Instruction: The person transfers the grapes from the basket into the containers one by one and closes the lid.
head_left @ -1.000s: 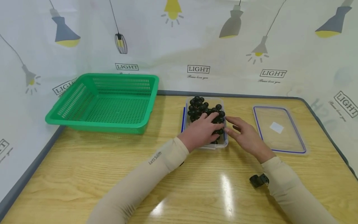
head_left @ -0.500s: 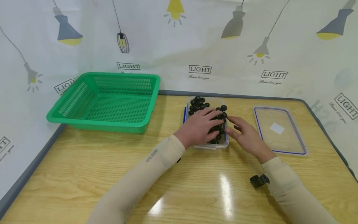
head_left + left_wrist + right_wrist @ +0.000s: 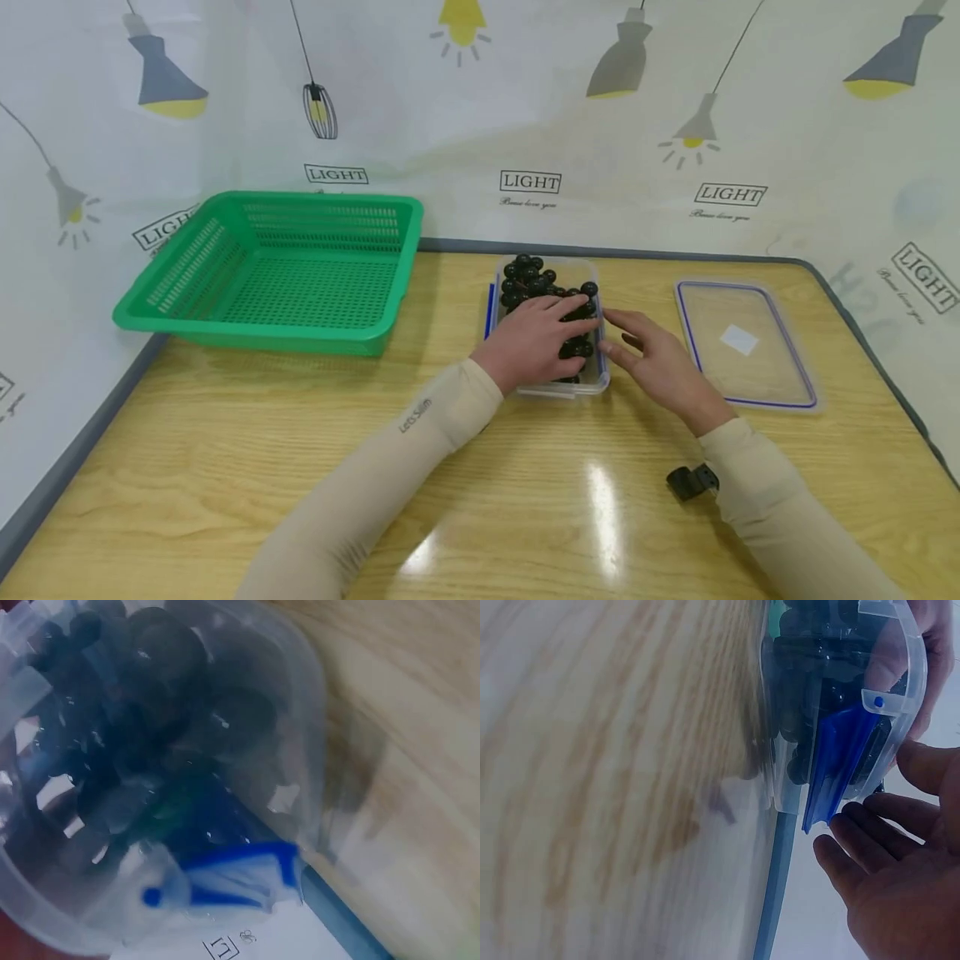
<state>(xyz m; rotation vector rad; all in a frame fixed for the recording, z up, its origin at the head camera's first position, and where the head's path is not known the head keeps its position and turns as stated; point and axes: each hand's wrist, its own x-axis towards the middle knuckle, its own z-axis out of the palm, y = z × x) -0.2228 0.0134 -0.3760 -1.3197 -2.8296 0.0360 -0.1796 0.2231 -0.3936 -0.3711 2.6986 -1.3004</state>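
Observation:
Dark grapes [image 3: 525,279] in a bunch fill a clear plastic container [image 3: 551,388] with blue clips near the table's back edge. My left hand [image 3: 528,337] lies over the grapes inside the container, fingers spread and pointing right, hiding part of the bunch. At the container's right wall is my right hand [image 3: 660,362], its fingers extended and fingertips right at the rim. The right wrist view shows those fingers beside a hanging blue clip [image 3: 844,754]. In the left wrist view the container's wall and another blue clip [image 3: 240,877] appear close up, with grapes behind the plastic.
A green perforated basket [image 3: 262,333] stands at the back left of the wooden table [image 3: 300,450]. The clear lid [image 3: 750,367] with a blue seal lies flat to the right of the container. A printed wall covering [image 3: 435,150] rises behind the table.
My left hand has shifted slightly left over the grapes, its fingers lying flatter across them. My right hand stays at the container's right side. The head view has moved a little.

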